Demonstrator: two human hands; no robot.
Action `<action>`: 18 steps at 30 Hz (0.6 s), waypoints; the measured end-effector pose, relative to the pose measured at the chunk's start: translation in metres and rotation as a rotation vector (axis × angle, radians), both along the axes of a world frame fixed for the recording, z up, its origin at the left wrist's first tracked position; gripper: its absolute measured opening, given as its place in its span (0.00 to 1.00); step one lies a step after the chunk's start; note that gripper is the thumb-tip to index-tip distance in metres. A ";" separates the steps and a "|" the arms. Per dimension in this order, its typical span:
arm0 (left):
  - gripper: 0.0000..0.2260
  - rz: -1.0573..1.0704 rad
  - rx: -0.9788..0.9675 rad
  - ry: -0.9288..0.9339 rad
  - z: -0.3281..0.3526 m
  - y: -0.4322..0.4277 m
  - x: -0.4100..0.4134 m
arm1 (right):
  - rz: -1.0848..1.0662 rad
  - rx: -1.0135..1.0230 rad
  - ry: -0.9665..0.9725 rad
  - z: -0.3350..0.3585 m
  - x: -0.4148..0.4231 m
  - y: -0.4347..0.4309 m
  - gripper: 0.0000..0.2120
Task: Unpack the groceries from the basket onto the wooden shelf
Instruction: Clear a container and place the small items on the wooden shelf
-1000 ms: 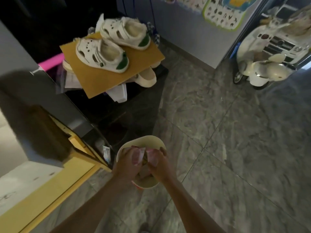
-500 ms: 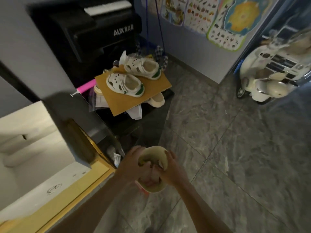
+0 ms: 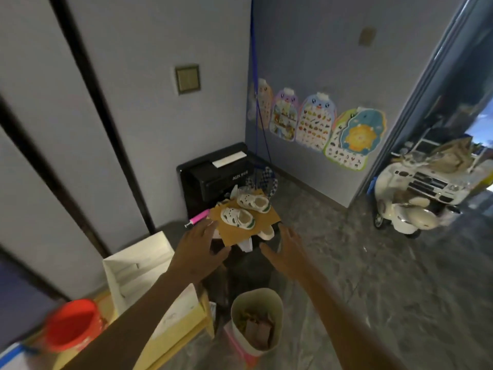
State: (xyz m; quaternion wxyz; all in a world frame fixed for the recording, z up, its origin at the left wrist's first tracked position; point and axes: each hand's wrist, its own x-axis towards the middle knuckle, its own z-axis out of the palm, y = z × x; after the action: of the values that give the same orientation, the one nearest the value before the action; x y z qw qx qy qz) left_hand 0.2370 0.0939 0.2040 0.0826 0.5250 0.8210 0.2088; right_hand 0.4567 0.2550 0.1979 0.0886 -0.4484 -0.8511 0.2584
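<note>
A cream basket [image 3: 241,307] stands on the floor at the bottom centre, with small packets [image 3: 256,329] inside. A yellow wooden shelf [image 3: 184,331] sits to its left, bearing a white box [image 3: 138,263]. My left hand [image 3: 198,251] is raised above the shelf's far end, fingers spread and holding nothing. Over the dark stand to the right, my right hand [image 3: 286,253] is likewise spread and holds nothing. Both hands are well above the basket and apart from it.
A cardboard sheet [image 3: 269,224] with two white child's shoes [image 3: 238,217] lies on a dark stand beyond my hands. A black appliance [image 3: 213,180] stands against the wall. A red bucket [image 3: 73,325] sits at lower left. A white toy scooter [image 3: 408,214] is parked at right.
Both hands have left the basket and risen, now open with nothing in them. The view has tilted up, showing the wall, shelf and red bucket.
</note>
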 end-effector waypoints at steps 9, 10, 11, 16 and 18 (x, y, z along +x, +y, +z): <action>0.40 0.308 0.088 0.100 0.089 -0.129 -0.067 | 0.296 0.120 0.019 0.122 -0.103 -0.063 0.49; 0.40 0.343 0.091 0.114 0.091 -0.149 -0.071 | 0.332 0.123 0.010 0.125 -0.118 -0.076 0.47; 0.39 0.382 0.095 0.126 0.094 -0.170 -0.075 | 0.375 0.119 0.001 0.127 -0.134 -0.090 0.47; 0.39 0.635 0.057 0.166 0.092 -0.282 -0.083 | 0.633 0.106 -0.012 0.119 -0.201 -0.173 0.43; 0.40 0.726 0.035 0.167 0.085 -0.323 -0.086 | 0.710 0.111 -0.027 0.110 -0.221 -0.208 0.45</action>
State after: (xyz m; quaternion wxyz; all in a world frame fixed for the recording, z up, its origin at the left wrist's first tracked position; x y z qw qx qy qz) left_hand 0.1506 -0.2290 0.2887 -0.0731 0.2160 0.9539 0.1950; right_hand 0.2353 0.0475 0.3080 0.0060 -0.1226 -0.9676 0.2205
